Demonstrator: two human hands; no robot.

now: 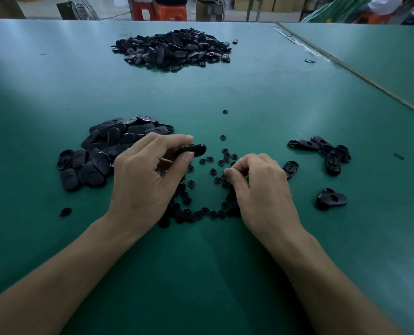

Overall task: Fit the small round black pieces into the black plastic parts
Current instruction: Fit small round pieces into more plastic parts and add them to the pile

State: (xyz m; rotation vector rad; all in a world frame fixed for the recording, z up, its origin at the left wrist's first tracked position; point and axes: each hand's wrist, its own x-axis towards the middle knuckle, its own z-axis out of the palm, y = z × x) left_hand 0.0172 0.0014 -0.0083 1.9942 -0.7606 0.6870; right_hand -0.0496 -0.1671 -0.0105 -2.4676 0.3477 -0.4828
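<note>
From the head camera, the left hand (143, 175) pinches one black plastic part (195, 150) between thumb and forefinger, lifted just above the green table mat (225, 88). The part is a flattened oval, smooth and slightly glossy. Its long axis runs nearly left to right, and its rounded free end points right, towards the scattered pieces.

The right hand (259, 187) rests knuckles-up on the mat with its fingers curled under and the thumb tip drawn close to the forefinger. Whether a piece sits between them cannot be told.

Between and beneath the hands lie the small round black pieces (201, 213), ring-like discs with a hollow centre. They are too many and too overlapped to count, several dozen at least. Two strays lie apart, further up the mat: one (223, 137) and another (225, 111).

To the left, touching the left hand's far side, is a near heap of oval parts (99, 151), matte-backed and mostly lying flat. A larger far heap (174, 48) sits well apart near the table's far edge.

On the right, about six parts form a loose cluster (322, 147). Two more lie stacked (333, 199) nearer, and a single part (290, 168) lies just beside the right hand, its recessed side up.
</note>
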